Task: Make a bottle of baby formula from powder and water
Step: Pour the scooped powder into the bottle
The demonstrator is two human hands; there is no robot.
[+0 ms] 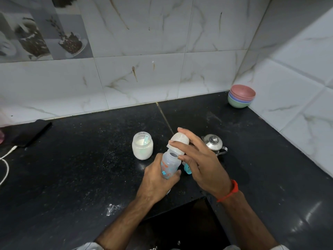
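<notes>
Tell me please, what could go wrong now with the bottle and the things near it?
1. The left hand holds the bottle tilted with its mouth open; any contents might spill onto the counter.
2. The right hand holds the cap only with its fingers, so it could slip.
3. The open powder jar and the kettle stand close by; a moving hand could knock them.

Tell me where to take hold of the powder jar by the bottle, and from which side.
Grip the powder jar around its rounded glass body, just below the open rim, coming from its left. It stands upright and lidless with a scoop leaning inside, so a top grasp would likely foul the scoop. The left hand and baby bottle crowd its right side.
</notes>
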